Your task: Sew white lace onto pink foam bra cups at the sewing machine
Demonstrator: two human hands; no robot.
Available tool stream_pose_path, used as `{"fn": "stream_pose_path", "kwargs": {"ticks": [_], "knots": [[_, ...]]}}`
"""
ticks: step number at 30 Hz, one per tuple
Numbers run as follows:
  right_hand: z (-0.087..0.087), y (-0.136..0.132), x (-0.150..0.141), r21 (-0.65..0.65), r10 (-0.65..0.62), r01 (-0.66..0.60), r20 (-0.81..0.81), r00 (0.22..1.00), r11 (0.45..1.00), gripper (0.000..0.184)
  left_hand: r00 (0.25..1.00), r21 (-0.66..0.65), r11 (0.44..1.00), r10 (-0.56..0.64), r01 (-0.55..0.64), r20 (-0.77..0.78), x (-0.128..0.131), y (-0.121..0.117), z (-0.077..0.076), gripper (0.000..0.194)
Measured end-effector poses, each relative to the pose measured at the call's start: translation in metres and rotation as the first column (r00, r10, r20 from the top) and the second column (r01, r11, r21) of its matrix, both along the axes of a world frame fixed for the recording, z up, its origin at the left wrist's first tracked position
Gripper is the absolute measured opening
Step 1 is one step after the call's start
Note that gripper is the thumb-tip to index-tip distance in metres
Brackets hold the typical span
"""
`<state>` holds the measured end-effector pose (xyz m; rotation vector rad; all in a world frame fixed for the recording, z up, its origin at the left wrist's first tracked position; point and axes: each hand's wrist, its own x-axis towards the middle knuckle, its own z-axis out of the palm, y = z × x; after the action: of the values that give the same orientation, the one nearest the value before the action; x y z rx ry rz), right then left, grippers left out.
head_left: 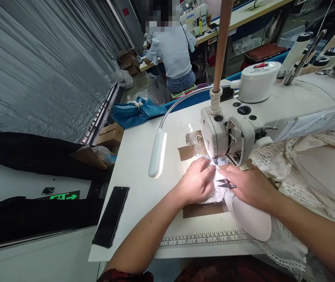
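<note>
White lace fabric (215,196) sits under the head of the sewing machine (290,98), on the right half of the white tabletop (141,203), and here come the edges: the tabletop's left edge slants down past the black phone-like slab (111,216), while its near edge runs just beyond the printed ruler scale (205,241). White surface shows from the slab across to the left forearm and up to the lamp head (157,154), so the room to move is on the left; on the right, the machine and the lace pile (317,168) crowd in close.

Now the materials! The fabric is thin and frilly, ragged along its near edge, bright under the light. A smooth, rounded cream pad (252,219) lies nearer, by the right wrist. Glossy brown tape (204,210) shows flat on the near side of the fabric, and the lamp's ribbed metal neck arches over to the left.

And the hands: the left hand (198,180) lies over the fabric's left part, fingers bent and touching it, though whether they pinch it, one cannot tell. The right hand (251,184) is closed round small dark snips (226,183), blades pointing left over the fabric, its fingertips at the fabric's right side. Far off, a person (172,51) in a pale top sits at another table.
</note>
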<state>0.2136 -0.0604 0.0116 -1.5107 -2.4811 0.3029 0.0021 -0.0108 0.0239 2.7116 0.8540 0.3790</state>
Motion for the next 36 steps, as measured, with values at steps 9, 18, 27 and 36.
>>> {"fn": "stream_pose_path", "kwargs": {"ticks": [9,18,27,36], "knots": [[-0.003,0.002,-0.002,0.034,-0.024,0.024,0.007,1.000,0.999,0.039,0.991,0.083,0.993,0.093,-0.085,-0.096,-0.001,-0.009,0.000,0.041],[-0.002,0.002,-0.003,0.039,-0.046,0.044,0.053,0.998,0.998,0.038,0.981,0.090,0.995,0.066,-0.050,-0.183,0.001,-0.001,0.004,0.045],[-0.005,0.002,-0.004,0.004,-0.070,0.070,0.068,0.995,0.998,0.042,0.976,0.103,0.993,-0.029,0.053,-0.217,-0.004,0.021,0.003,0.047],[-0.010,0.001,-0.002,0.081,-0.037,0.035,0.032,0.999,0.996,0.044,0.989,0.141,0.984,-0.089,0.106,-0.121,-0.007,0.016,-0.002,0.042]]}}
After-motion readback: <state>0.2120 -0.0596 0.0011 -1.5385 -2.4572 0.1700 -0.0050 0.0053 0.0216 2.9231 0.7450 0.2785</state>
